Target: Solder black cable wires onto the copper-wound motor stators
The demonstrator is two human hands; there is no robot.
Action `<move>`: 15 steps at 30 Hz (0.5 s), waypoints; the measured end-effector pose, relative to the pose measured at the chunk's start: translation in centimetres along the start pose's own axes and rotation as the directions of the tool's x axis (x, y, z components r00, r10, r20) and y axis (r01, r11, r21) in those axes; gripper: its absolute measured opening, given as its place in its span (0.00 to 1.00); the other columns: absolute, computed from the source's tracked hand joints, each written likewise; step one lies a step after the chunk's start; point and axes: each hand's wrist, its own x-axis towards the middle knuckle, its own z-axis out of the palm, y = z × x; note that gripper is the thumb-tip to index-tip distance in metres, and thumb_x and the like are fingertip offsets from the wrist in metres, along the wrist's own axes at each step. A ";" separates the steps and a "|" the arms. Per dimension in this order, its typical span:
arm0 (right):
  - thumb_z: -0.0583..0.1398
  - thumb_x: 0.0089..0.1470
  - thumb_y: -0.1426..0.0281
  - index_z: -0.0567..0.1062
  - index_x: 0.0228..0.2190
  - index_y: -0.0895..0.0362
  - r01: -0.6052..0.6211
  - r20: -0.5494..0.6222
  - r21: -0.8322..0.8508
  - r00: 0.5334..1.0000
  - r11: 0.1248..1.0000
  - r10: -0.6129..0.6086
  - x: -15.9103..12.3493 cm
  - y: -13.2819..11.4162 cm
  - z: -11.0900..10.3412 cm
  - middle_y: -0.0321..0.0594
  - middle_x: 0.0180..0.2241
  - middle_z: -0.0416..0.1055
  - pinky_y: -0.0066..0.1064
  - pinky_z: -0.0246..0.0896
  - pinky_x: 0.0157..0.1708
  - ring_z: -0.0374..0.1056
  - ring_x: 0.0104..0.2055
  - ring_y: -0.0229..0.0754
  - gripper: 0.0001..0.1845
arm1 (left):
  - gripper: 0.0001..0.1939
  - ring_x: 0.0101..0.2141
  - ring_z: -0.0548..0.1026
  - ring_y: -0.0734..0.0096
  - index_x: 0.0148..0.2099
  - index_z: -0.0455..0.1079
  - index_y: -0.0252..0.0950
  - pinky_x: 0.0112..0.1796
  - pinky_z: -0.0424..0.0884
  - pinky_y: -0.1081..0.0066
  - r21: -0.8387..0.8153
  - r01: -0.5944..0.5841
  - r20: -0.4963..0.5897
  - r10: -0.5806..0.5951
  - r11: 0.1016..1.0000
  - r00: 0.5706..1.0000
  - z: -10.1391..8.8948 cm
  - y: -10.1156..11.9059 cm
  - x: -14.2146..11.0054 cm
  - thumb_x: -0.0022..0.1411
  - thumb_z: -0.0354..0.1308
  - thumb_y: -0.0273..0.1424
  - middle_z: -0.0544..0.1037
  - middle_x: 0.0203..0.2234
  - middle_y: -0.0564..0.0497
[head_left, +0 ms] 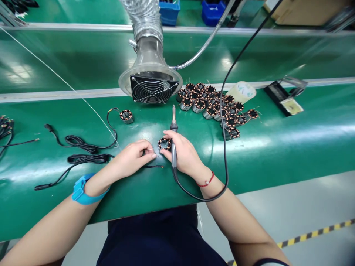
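My right hand (185, 152) holds a soldering iron (173, 149) upright in the picture, its tip pointing away from me. Thumb and forefinger of that hand also grip a motor stator (164, 143) with copper windings. To the left, my left hand (135, 157) is closed in a pinch beside the stator, not touching it. A thin pale strand, like solder wire (95, 112), runs down from the upper left to this hand, and a short bright end shows at the fingertips. Under the left hand lies a black cable (91, 159), its stripped end (158, 166) poking out near the stator.
A fume extractor fan (154, 90) hangs ahead. Several stators (210, 101) stand grouped at the right, near a tape roll (242, 91) and a black holder (284, 98). Left, another stator (127, 116) is joined to a coiled cable (80, 142). The iron's cord (226, 147) loops over my right forearm.
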 end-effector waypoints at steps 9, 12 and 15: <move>0.63 0.56 0.69 0.61 0.56 0.55 0.010 0.024 -0.021 1.000 1.000 -0.010 0.0 -0.1 0.0 0.49 0.48 0.73 0.48 0.66 0.50 0.70 0.51 0.53 0.28 | 0.10 0.36 0.70 0.70 0.37 0.73 0.35 0.39 0.65 0.69 0.172 -0.282 -0.004 0.287 0.944 0.958 -1.2 -0.1 0.1 0.67 0.50 0.29 0.71 0.33 0.50; 0.61 0.58 0.69 0.60 0.56 0.54 0.063 0.086 -0.007 0.994 0.998 -0.062 0.0 -0.5 -0.1 0.48 0.49 0.73 0.47 0.65 0.49 0.70 0.50 0.51 0.27 | 0.12 0.36 0.71 0.71 0.38 0.74 0.36 0.40 0.66 0.70 0.131 -0.394 0.077 0.387 0.910 0.919 -1.6 0.0 0.1 0.68 0.49 0.28 0.70 0.33 0.50; 0.60 0.59 0.70 0.60 0.57 0.54 0.105 0.120 0.010 0.987 0.994 -0.105 0.1 -0.7 -0.2 0.47 0.50 0.73 0.46 0.65 0.49 0.70 0.50 0.50 0.26 | 0.11 0.36 0.71 0.71 0.36 0.75 0.37 0.41 0.66 0.70 0.095 -0.378 0.012 0.379 0.921 0.925 -1.9 -0.4 0.5 0.67 0.52 0.30 0.71 0.32 0.51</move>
